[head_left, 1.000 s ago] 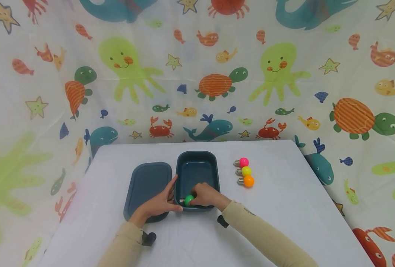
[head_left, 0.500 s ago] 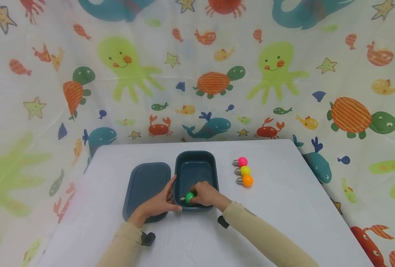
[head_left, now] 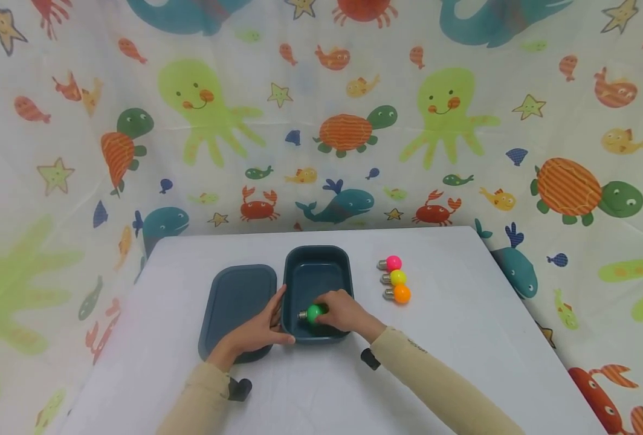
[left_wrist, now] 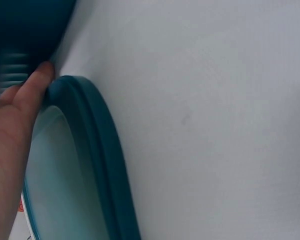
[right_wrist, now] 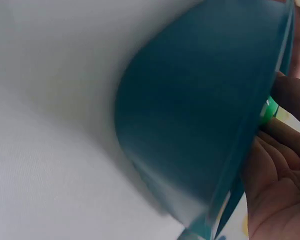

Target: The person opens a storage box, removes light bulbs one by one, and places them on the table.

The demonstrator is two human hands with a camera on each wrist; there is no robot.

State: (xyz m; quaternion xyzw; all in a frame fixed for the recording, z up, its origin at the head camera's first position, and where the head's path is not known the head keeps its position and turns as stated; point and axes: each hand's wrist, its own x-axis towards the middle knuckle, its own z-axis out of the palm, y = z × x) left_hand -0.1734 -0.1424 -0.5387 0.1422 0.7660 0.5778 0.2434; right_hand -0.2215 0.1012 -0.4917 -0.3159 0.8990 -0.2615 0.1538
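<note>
My right hand [head_left: 343, 311] pinches a green light bulb [head_left: 315, 313] by its round end, over the front part of a dark teal box [head_left: 287, 266]. The bulb's metal screw base points left. In the right wrist view, the box wall [right_wrist: 190, 110] hides most of the bulb [right_wrist: 268, 111], and only a bit of green shows between thumb and fingers. My left hand [head_left: 256, 332] rests along the box's left wall, fingers extended and thumb at the near left corner. In the left wrist view, its fingers [left_wrist: 37, 85] lie against the box's outer side.
The matching flat lid [head_left: 240, 308] lies left of the box, partly under my left hand. Right of the box, pink [head_left: 393, 263], yellow [head_left: 397, 278] and orange [head_left: 402, 294] bulbs lie in a column on the white table [head_left: 452, 338]. A sea-animal curtain [head_left: 321, 78] hangs behind.
My right hand has moved the green bulb up and slightly right from the box's near left corner. The left hand has stayed at the box's side; the head view shifted slightly.
</note>
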